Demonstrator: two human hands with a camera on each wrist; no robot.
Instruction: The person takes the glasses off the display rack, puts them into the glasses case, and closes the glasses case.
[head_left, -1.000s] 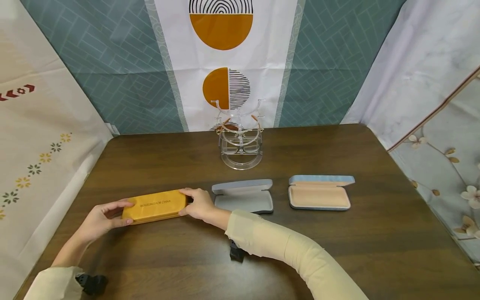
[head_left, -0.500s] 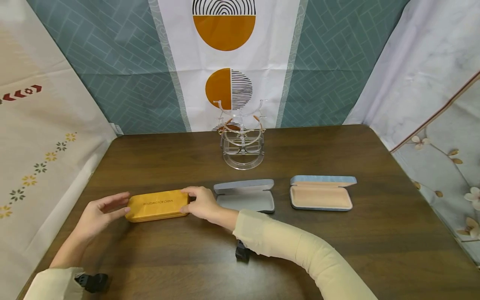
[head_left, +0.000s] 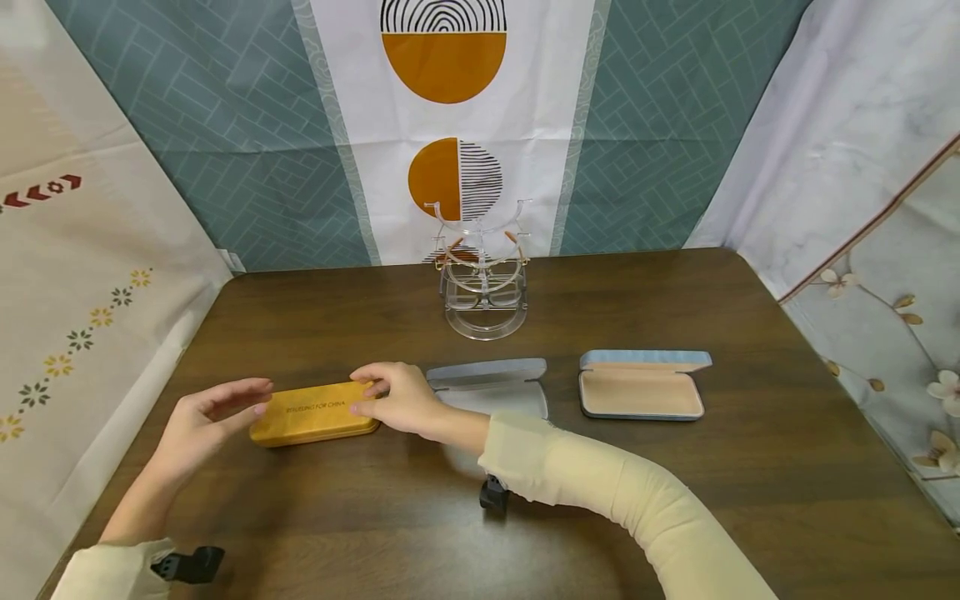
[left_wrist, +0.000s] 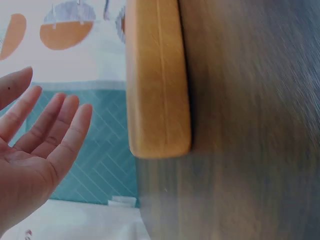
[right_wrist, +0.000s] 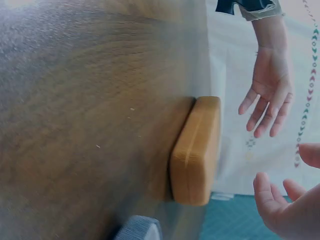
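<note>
A closed yellow glasses case (head_left: 311,414) with small lettering on its lid lies on the dark wooden table. My left hand (head_left: 201,423) hovers just off its left end, fingers loosely bent and holding nothing; in the left wrist view a gap shows between that hand (left_wrist: 37,135) and the case (left_wrist: 159,85). Over the right end is my right hand (head_left: 405,400), thumb and fingers apart. The right wrist view shows this hand (right_wrist: 295,202) clear of the case (right_wrist: 192,160). Partly behind the right forearm, a grey glasses case (head_left: 491,398) stands with its lid up.
To the right, a blue glasses case (head_left: 641,393) with a peach lining lies with its lid raised. At the back of the wooden table (head_left: 615,308) stands a clear display stand (head_left: 483,321) carrying glasses. Patterned cloths (head_left: 247,167) hang around the table.
Both hands have let go of the yellow case and lifted away from its ends. The case has shifted slightly to the right and stays closed.
</note>
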